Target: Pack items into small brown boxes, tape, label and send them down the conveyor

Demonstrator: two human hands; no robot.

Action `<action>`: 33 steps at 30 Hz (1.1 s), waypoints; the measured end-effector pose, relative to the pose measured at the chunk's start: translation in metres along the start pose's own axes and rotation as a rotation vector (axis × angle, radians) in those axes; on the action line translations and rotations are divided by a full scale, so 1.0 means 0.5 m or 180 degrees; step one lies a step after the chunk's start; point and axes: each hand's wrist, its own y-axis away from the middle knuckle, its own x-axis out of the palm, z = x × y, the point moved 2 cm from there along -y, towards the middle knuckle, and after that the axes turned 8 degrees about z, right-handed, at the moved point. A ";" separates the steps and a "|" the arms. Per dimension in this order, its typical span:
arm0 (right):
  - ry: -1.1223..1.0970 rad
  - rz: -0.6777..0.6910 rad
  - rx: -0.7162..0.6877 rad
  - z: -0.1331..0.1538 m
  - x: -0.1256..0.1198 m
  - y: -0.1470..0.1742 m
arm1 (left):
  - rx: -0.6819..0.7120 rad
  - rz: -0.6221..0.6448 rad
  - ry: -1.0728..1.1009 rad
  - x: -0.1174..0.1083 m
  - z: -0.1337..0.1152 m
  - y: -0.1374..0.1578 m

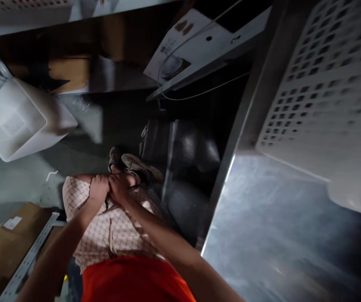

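Observation:
My left hand lies on my lap near the knees, its fingers curled and pressed together. Right beside it, my right hand is also closed, its fingers bent toward the left hand. Whatever the fingers hold, if anything, is hidden. Both hands touch the patterned light shorts that I am wearing. A small dark strip shows just below the hands, too unclear to name. Beyond them are my shoes on the floor, with my legs bent in a seated posture.
A white perforated basket stands tilted at left. Cardboard boxes and a metal shelf frame are at lower left. To the right is a metal table with a white perforated crate. Dark shelving with a white panel lies ahead.

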 end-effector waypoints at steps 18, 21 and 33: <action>0.0049 -0.0064 0.0292 0.031 0.048 0.036 | 0.0104 -0.0063 0.0081 0.043 0.019 0.014; -0.0030 0.0034 0.0182 0.029 0.047 0.043 | 0.0220 0.0054 0.0137 0.053 0.024 0.019; -0.0198 -0.0007 -0.0065 0.045 0.043 0.019 | -0.0035 -0.0150 0.0304 0.050 0.037 0.024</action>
